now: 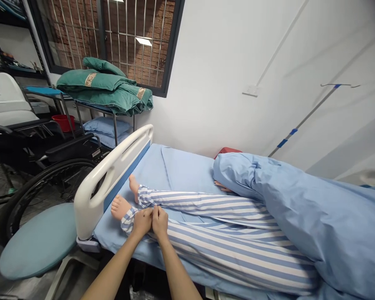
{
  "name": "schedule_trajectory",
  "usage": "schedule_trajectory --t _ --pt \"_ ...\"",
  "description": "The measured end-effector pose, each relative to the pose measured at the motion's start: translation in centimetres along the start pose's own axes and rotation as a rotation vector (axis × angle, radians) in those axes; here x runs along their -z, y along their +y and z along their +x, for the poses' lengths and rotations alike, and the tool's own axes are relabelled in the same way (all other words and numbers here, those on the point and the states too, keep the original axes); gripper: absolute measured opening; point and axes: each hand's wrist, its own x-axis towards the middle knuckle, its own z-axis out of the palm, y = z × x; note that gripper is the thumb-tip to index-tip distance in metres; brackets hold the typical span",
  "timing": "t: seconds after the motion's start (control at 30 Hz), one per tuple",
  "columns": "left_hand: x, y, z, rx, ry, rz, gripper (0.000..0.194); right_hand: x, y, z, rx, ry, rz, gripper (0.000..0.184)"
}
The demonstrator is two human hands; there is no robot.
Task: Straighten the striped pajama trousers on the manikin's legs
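Hospital bed (175, 171), both hands (160, 221) pinching striped pajama leg (225, 250)

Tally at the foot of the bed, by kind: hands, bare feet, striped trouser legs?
Person's hands: 2
Bare feet: 2
Striped pyjama trouser legs: 2
Total: 6
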Motion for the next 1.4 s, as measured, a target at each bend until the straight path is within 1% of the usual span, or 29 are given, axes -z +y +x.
schedule_trajectory --t 0.1,0.17,0.23,0.3,0.33,0.37,0.43,0.47,0.57,0.63,0.73,0.83,0.9,1.07,1.2,1.3,1.37,1.4 --pt "0.5 0.9 0.3 0.105 0.063 -0.145 0.029 0.0 0.5 0.2 -0.018 0.032 0.015 0.04" --pt "0.9 1.8 0.7 0.203 0.155 -0.363 0.034 0.0 0.6 0.3 -0.019 0.035 0.044 0.04" --pt "1.2 3.0 1.1 0.311 0.242 -0.645 0.04 -0.1 0.7 0.3 -0.013 0.033 0.068 0.041" --pt "1.1 3.9 1.5 0.403 0.288 -0.86 0.044 -0.1 0.9 0.4 -0.022 0.037 0.091 0.041" --pt "0.9 4.2 1.5 0.439 0.297 -0.909 0.045 -0.1 0.9 0.4 -0.037 0.04 0.106 0.041" --pt "0.6 4.3 1.6 0.461 0.301 -0.914 0.045 -0.1 1.0 0.5 -0.056 0.041 0.122 0.041" --pt "-0.1 4.2 1.5 0.458 0.304 -0.822 0.046 0.0 1.1 0.6 -0.096 0.044 0.154 0.041" --pt "-0.4 4.0 1.5 0.428 0.3 -0.748 0.046 0.0 1.1 0.6 -0.111 0.046 0.167 0.041" --pt "-1.2 3.2 1.4 0.266 0.244 -0.551 0.044 0.0 0.8 0.7 -0.125 0.053 0.196 0.041" --pt "-1.5 2.7 1.4 0.2 0.208 -0.482 0.045 0.3 0.5 0.7 -0.113 0.049 0.185 0.041" --pt "-1.7 2.2 1.3 0.16 0.194 -0.422 0.046 1.2 -0.1 0.8 -0.069 0.007 0.083 0.041" --pt "-1.6 2.0 1.1 0.116 0.162 -0.408 0.045 2.2 -0.5 0.8 0.005 -0.046 -0.019 0.038" --pt "-1.6 2.0 1.0 0.099 0.141 -0.418 0.045 2.5 -0.5 0.7 0.023 -0.05 -0.029 0.039" --pt "-1.2 2.3 1.0 0.133 0.128 -0.446 0.041 1.8 0.3 -0.1 -0.004 -0.003 -0.011 0.043" --pt "-0.5 3.7 1.5 0.18 0.114 -0.508 0.041 1.6 0.7 0.0 -0.067 0.037 0.085 0.043" --pt "-0.6 5.2 1.9 0.246 0.143 -0.585 0.038 2.0 1.1 0.5 -0.129 0.075 0.212 0.043" --pt "-1.0 5.9 1.9 0.319 0.186 -0.633 0.037 2.1 1.4 0.8 -0.167 0.104 0.282 0.042" --pt "-1.3 6.1 1.7 0.33 0.205 -0.636 0.036 2.2 1.6 1.0 -0.18 0.116 0.315 0.042"
